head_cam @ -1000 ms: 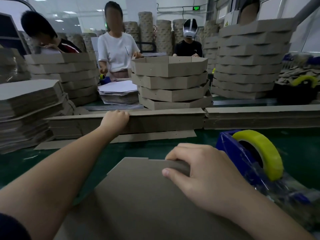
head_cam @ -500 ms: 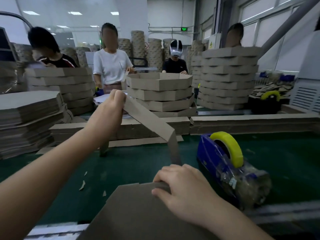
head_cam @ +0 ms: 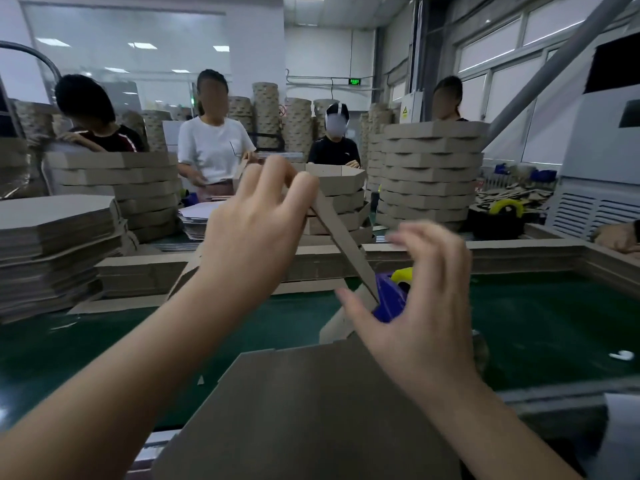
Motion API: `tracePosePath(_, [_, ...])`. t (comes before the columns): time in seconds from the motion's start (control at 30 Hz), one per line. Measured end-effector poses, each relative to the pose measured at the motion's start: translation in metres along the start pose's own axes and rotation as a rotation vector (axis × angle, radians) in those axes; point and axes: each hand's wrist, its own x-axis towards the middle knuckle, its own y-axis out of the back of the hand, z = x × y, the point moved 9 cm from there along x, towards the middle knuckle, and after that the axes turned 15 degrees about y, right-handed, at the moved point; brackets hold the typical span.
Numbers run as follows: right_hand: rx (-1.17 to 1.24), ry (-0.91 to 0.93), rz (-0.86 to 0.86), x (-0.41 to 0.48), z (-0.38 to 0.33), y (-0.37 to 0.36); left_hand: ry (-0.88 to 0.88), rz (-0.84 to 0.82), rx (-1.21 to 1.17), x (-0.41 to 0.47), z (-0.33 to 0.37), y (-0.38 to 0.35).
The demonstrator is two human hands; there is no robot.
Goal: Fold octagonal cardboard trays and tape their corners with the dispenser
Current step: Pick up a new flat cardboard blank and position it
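L hand (head_cam: 256, 230) grips strip (head_cam: 343, 244) high; R hand (head_cam: 422, 306) spread, empty. Prob best: seat creases on base (head_cam: 311, 410) corners b4 taping.

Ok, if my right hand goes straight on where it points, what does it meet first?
Likely the blue tape dispenser, seen between thumb and fingers of the right hand; the hanging cardboard strip is close too, depth unclear.

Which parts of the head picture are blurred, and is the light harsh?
Head view: the right hand is smeared by motion at its fingertips; the left hand and the cardboard strip it holds look sharper; light is soft, no hard shadows on the green table.
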Motion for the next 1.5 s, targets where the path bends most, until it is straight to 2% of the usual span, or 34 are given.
tracePosePath(0.17, [0.205, -0.145, -0.038, 0.024, 0.019, -0.001, -0.102, 0.164, -0.078, -0.005, 0.042, 0.025])
tracePosePath(0.27, [0.223, -0.142, -0.041, 0.026, 0.024, 0.002, -0.123, 0.217, -0.085, -0.007, 0.051, 0.028])
tracePosePath(0.43, [0.221, -0.150, -0.045, 0.026, 0.029, -0.002, -0.147, 0.154, -0.062, -0.008, 0.040, 0.010])
tracePosePath(0.67, [0.144, -0.071, -0.109, 0.032, 0.029, -0.017, -0.138, 0.134, -0.055, -0.013, 0.022, -0.002])
tracePosePath(0.83, [-0.021, 0.047, -0.174, 0.042, 0.025, -0.011, -0.079, 0.033, -0.130, -0.019, 0.005, -0.014])
tracePosePath(1.13, [-0.144, 0.082, -0.241, 0.052, 0.047, 0.027, 0.110, -0.160, -0.128, -0.051, -0.047, -0.043])
tracePosePath(1.27, [-0.221, 0.145, -0.354, 0.047, 0.051, 0.020, 0.175, -0.168, -0.156, -0.059, -0.065, -0.048])
tracePosePath(1.4, [-0.241, 0.125, -0.505, 0.031, 0.069, 0.014, 0.360, -0.303, -0.267, -0.069, -0.092, -0.062])
tracePosePath(1.5, [-0.256, 0.079, -0.605, 0.013, 0.085, 0.015, 0.261, -0.388, -0.294, -0.074, -0.088, -0.064])
